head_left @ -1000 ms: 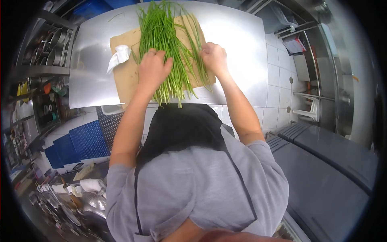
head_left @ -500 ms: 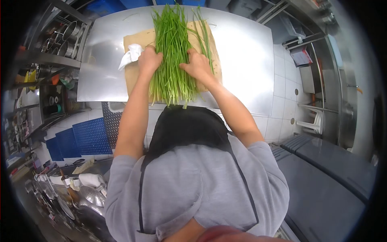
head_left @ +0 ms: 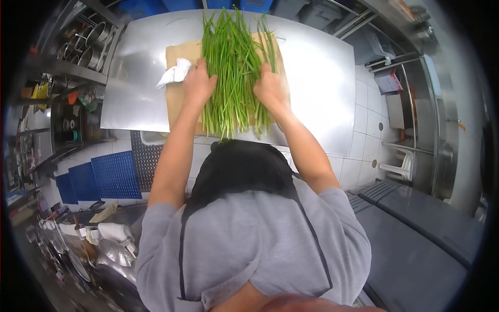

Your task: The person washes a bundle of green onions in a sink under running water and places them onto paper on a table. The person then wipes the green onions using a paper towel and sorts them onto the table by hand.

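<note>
A broad bundle of long green stalks [head_left: 228, 78] lies on a sheet of brown paper [head_left: 178, 106], its pale ends pointing toward my body over the table's near edge. At the bundle's left side is my left hand [head_left: 200, 84], its fingers curled against the stalks. On the right side my right hand [head_left: 270, 89] has its fingers bent around the outer stalks. Both hands' fingertips are partly hidden among the greens. A crumpled white cloth or paper [head_left: 176, 73] rests on the brown paper's left edge, beside my left hand.
The metal table [head_left: 323, 88] spreads out to both sides. Pots [head_left: 96, 35] stand on a rack at the upper left. Blue bins [head_left: 179, 4] are beyond the far edge. A white stool [head_left: 399, 165] and grey lids [head_left: 410, 229] are at the right.
My right hand moved from the separate right-hand stalks to the bundle, then back right. The bundle looks wider, with the right-hand stalks closer to it. My left hand shifted to the bundle's left edge.
</note>
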The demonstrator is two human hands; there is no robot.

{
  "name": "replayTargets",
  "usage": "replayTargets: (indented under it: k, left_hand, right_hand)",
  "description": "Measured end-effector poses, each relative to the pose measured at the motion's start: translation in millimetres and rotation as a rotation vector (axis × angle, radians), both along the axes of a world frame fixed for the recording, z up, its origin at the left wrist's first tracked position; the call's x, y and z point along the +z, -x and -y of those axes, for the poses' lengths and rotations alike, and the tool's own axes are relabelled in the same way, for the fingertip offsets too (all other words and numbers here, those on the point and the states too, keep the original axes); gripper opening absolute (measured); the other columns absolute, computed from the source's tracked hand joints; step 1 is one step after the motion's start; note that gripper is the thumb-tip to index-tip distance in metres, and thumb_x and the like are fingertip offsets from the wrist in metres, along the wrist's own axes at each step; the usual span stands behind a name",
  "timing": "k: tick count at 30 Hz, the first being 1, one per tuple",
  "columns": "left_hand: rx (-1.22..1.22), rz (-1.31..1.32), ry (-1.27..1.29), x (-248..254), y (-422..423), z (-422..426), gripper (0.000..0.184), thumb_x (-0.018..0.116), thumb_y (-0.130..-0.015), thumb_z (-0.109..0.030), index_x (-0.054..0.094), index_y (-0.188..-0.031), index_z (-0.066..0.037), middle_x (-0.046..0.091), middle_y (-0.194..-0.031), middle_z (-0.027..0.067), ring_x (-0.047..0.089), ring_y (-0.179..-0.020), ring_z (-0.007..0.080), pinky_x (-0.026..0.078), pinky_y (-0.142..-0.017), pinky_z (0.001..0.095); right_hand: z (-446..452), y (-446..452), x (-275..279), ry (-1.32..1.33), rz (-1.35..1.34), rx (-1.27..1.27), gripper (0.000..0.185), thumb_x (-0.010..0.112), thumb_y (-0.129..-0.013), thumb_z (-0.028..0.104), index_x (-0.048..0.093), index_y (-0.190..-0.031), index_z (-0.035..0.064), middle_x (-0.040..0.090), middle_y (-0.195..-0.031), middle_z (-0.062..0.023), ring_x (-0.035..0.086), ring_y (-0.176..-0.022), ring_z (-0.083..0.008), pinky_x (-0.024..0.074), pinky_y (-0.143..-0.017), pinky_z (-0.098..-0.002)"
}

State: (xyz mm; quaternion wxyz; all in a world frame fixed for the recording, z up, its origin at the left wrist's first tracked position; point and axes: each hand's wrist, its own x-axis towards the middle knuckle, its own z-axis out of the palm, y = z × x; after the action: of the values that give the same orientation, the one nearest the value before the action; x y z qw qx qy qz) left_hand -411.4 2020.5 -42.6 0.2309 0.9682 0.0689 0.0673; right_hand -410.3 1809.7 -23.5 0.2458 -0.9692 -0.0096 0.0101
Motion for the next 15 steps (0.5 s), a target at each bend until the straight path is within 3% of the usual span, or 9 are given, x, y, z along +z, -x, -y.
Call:
replayTargets:
  k: [3, 6, 9, 11, 15]
  left_hand:
    - [0.029, -0.119, -0.050, 9, 5, -1, 0.060, 0.069, -0.083, -0.024, 0.049, -0.137, -0.007, 0.065, -0.103, 0.0254, 0.062, -0.099, 0.0429, 0.049, -0.088, 0.0476]
    - [-0.070, 0.021, -0.031, 20, 22, 7, 0.055, 0.064, -0.085, -0.019, 0.050, -0.136, -0.005, 0.065, -0.105, 0.0256, 0.062, -0.098, 0.0437, 0.050, -0.087, 0.0469]
    - [-0.134, 0.166, 0.150, 24, 37, -2, 0.051, 0.059, -0.085, -0.011, 0.051, -0.135, -0.003, 0.062, -0.112, 0.0283, 0.059, -0.104, 0.0441, 0.047, -0.093, 0.0473]
    - [-0.129, 0.264, -0.133, 32, 47, -14, 0.053, 0.058, -0.083, -0.006, 0.052, -0.136, -0.004, 0.059, -0.121, 0.0258, 0.053, -0.115, 0.0439, 0.042, -0.098, 0.0502]
    - [-0.050, 0.225, -0.117, -17, 32, -33, 0.057, 0.057, -0.081, -0.002, 0.050, -0.137, -0.004, 0.047, -0.137, 0.0260, 0.042, -0.127, 0.0421, 0.037, -0.107, 0.0486]
  right_hand:
    - [23, 3, -15, 0.009, 0.008, 0.086, 0.016, 0.064, -0.083, 0.015, 0.066, -0.088, -0.0004, 0.067, -0.079, -0.0256, 0.067, -0.080, -0.0449, 0.0525, -0.075, -0.0529]
    - [32, 2, 7, 0.022, -0.016, 0.102, 0.015, 0.059, -0.084, 0.013, 0.067, -0.087, 0.0008, 0.068, -0.084, -0.0263, 0.067, -0.080, -0.0437, 0.0533, -0.074, -0.0517]
    - [50, -28, -4, 0.042, 0.207, -0.122, 0.017, 0.058, -0.084, 0.014, 0.069, -0.089, 0.0020, 0.069, -0.093, -0.0260, 0.068, -0.082, -0.0421, 0.0539, -0.075, -0.0499]
    - [64, -50, -24, 0.062, 0.051, -0.148, 0.019, 0.058, -0.083, 0.015, 0.069, -0.091, 0.0018, 0.069, -0.097, -0.0253, 0.068, -0.085, -0.0413, 0.0541, -0.077, -0.0488]
    - [84, -54, -23, 0.053, -0.140, -0.251, 0.021, 0.059, -0.081, 0.017, 0.072, -0.091, 0.0034, 0.070, -0.096, -0.0220, 0.068, -0.091, -0.0396, 0.0541, -0.082, -0.0459]
